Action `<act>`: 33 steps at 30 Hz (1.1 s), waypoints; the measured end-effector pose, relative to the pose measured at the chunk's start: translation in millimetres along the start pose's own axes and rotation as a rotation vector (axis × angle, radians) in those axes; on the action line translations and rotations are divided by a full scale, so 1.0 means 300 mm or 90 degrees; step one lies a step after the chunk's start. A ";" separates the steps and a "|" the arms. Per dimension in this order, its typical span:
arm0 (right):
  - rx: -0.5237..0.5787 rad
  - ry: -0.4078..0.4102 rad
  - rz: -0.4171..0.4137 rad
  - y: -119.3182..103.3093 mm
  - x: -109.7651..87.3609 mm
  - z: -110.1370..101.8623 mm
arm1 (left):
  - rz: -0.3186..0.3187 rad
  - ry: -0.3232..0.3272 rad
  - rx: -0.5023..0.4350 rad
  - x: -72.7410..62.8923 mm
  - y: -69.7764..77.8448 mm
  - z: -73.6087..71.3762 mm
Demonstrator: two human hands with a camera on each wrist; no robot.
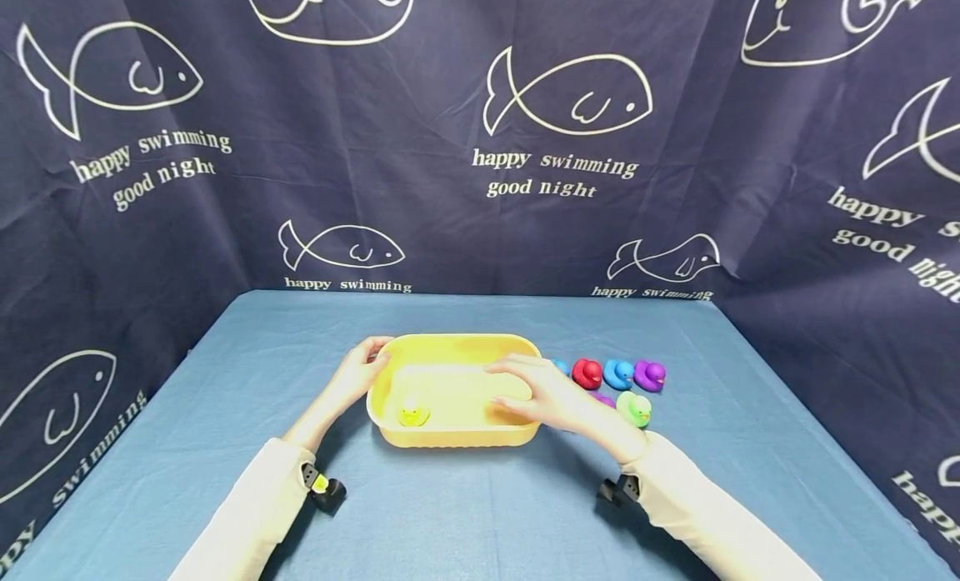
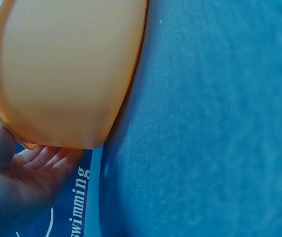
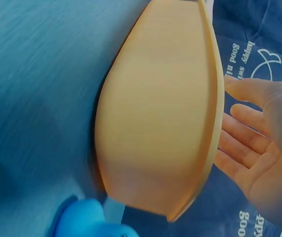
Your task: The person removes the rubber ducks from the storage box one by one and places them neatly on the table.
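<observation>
A yellow plastic basin [image 1: 459, 438] sits on the blue cloth, with a small yellow rubber duck [image 1: 413, 412] inside near its front left corner. My left hand [image 1: 358, 373] holds the basin's left end, fingers along the outside wall and thumb at the rim; the left wrist view shows this hand [image 2: 34, 180] against the basin wall [image 2: 66, 74]. Over the right part of the basin is my right hand [image 1: 543, 389], fingers spread and gently bent around nothing. In the right wrist view the right hand [image 3: 259, 138] appears beyond the basin's rim [image 3: 219, 98].
Several rubber ducks stand right of the basin: a red duck [image 1: 587, 373], a blue duck [image 1: 619, 373], a purple duck [image 1: 649, 375] and a green duck [image 1: 634, 408]. Another blue duck [image 1: 560, 366] and a purple one are partly hidden by my right hand. Dark fish-print curtains [image 1: 450, 231] surround the table.
</observation>
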State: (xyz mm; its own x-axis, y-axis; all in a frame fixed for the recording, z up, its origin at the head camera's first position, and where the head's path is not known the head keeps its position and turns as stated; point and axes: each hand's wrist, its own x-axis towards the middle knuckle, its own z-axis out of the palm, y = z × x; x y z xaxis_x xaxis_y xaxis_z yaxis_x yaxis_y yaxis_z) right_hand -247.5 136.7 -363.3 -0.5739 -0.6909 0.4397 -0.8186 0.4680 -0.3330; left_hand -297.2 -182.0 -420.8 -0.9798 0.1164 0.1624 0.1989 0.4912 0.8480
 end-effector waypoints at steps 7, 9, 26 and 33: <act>0.000 0.006 -0.027 -0.020 0.039 0.037 | 0.002 0.004 0.005 0.002 0.009 0.001; 0.004 0.017 -0.049 -0.023 0.051 0.051 | 0.005 0.005 0.004 0.002 0.011 0.002; 0.011 -0.038 0.035 -0.072 0.128 0.146 | 0.006 0.002 0.011 -0.001 0.007 -0.003; 0.054 -0.067 0.040 -0.083 0.166 0.174 | 0.006 0.002 0.006 -0.003 0.008 -0.003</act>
State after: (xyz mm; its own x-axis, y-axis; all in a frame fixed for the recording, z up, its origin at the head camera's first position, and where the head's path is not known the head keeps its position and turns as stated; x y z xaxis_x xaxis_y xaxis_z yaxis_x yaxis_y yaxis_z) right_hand -254.5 61.9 -376.9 -0.6141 -0.7183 0.3271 -0.7739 0.4667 -0.4282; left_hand -296.0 -181.7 -418.6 -0.9778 0.1183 0.1728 0.2090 0.4983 0.8414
